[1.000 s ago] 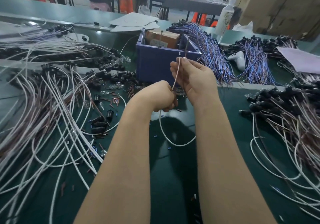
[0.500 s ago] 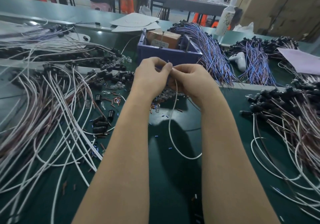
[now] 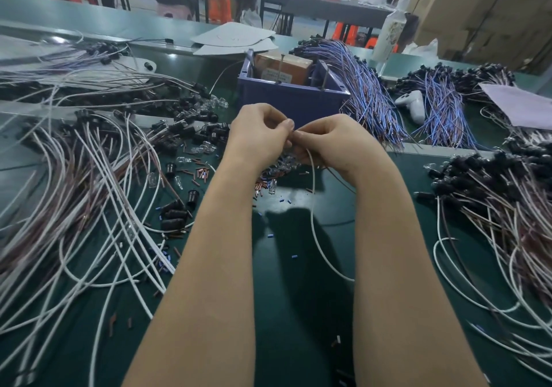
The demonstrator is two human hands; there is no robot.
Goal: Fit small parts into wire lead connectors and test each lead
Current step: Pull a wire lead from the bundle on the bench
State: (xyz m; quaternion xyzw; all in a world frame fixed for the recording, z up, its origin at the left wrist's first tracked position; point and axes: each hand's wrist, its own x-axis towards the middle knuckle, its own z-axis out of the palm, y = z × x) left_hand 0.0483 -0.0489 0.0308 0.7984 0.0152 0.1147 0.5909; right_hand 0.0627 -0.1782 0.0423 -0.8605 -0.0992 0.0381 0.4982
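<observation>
Both hands meet above the green table, just in front of the blue bin (image 3: 286, 102). My left hand (image 3: 258, 135) has its fingers curled, and its fingertips pinch the end of a wire lead where it touches my right hand (image 3: 334, 141). My right hand grips the same wire lead (image 3: 313, 207), whose white strand hangs down in a loop between my forearms; a thin brown strand trails off beside it. The lead's end is hidden by my fingers. Small clear bulbs and copper-coloured parts (image 3: 268, 182) lie scattered on the mat under my hands.
A heap of white and brown leads with black connectors (image 3: 89, 177) covers the left side, another heap (image 3: 507, 201) the right. Blue-violet wire bundles (image 3: 367, 97) lie behind the bin. A white bottle (image 3: 391, 28) and a white handheld tool (image 3: 413, 104) sit at the back right.
My left hand rose from low on the lead to meet my right hand at the lead's end. The lead, first held upright, now hangs down from both hands.
</observation>
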